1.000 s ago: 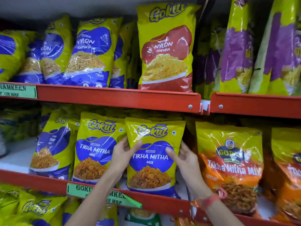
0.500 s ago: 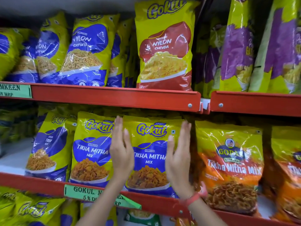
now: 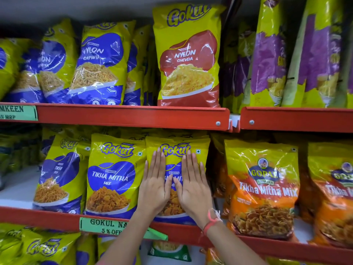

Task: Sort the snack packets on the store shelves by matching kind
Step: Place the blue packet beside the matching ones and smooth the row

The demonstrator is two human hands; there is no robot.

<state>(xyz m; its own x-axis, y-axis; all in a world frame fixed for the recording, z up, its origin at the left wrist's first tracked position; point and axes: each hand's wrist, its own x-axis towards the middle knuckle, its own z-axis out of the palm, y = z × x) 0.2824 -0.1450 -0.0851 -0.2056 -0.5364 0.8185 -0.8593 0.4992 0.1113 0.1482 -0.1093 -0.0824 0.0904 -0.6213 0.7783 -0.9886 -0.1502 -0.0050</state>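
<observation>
Both hands lie flat on the front of a yellow and blue Gokul Tikha Mitha packet (image 3: 176, 150) on the middle shelf (image 3: 57, 218). The left hand (image 3: 154, 185) and right hand (image 3: 193, 185) sit side by side, fingers straight and spread open, holding nothing. A matching packet (image 3: 112, 176) stands just to its left. An orange Gopal packet (image 3: 262, 188) stands to its right
</observation>
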